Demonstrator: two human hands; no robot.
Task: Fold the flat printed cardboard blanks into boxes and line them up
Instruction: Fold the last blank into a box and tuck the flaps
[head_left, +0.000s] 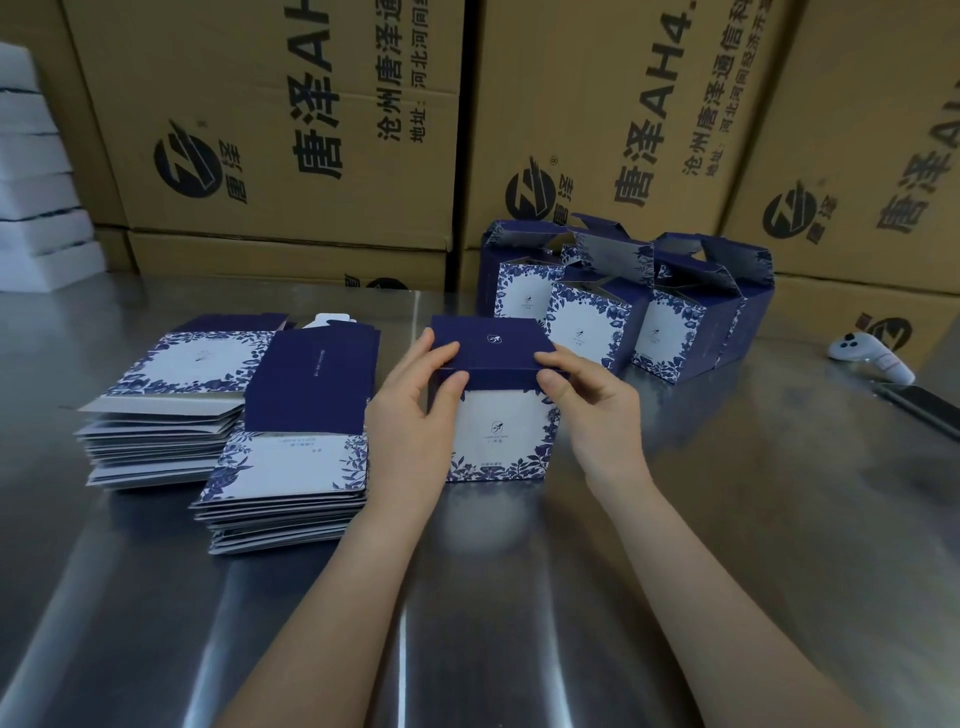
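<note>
A blue and white printed box (501, 431) stands upright in the middle of the steel table (519, 597), its navy lid flap folded down. My left hand (415, 410) grips the box's left upper edge, thumb on the front and fingers on the lid. At the right upper corner my right hand (592, 405) pinches the lid. Two stacks of flat blanks lie to the left, one near (291, 483) and one farther (171, 410). Behind, several folded boxes (618, 312) stand in a row with their top flaps open.
Large brown shipping cartons (291, 130) form a wall along the table's back edge. White foam blocks (36, 171) are piled at the far left. A white handheld controller (867, 356) and a dark flat strip (919, 405) lie at the right.
</note>
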